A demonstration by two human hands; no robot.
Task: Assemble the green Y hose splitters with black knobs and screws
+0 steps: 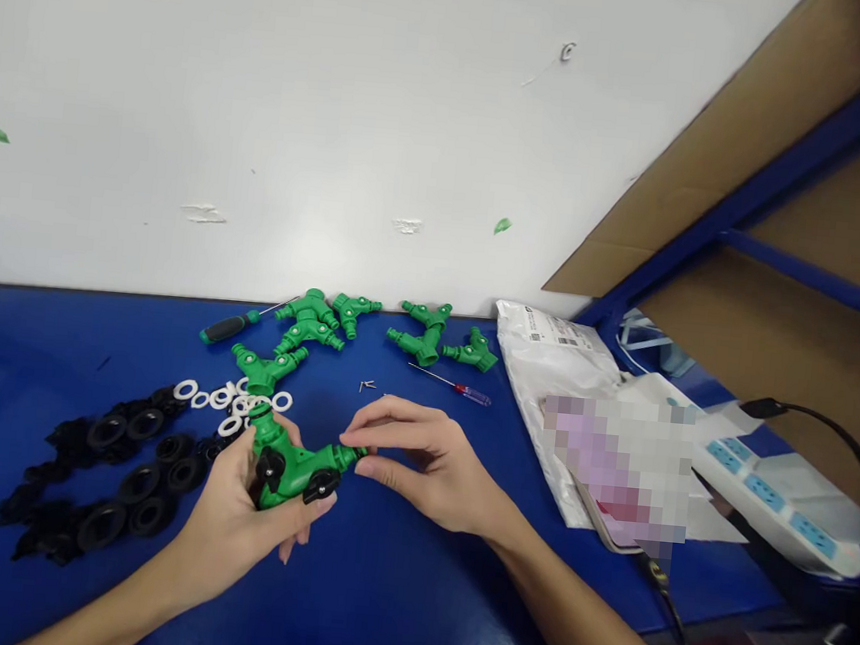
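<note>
My left hand [253, 503] is wrapped around the body of a green plastic Y-shaped hose splitter [296, 473], held above the blue table. Two black valve knobs sit on its arms, and a black ring [261, 410] circles the end of the left outlet. Thumb and fingers of my right hand [418, 462] pinch the tip of the right outlet. Something dark shows between those fingertips, mostly hidden. Just behind my left hand lie several white rings [229, 426], partly covered by the splitter and hand.
Black rings and caps [139, 484] are heaped at left. More green splitters [260, 373] lie along the wall, near a dark-handled screwdriver [230, 328] and a purple-handled one [473, 395]. Small screws [368, 385] lie mid-table. A white plastic bag [536, 392] and a power strip [768, 493] are right.
</note>
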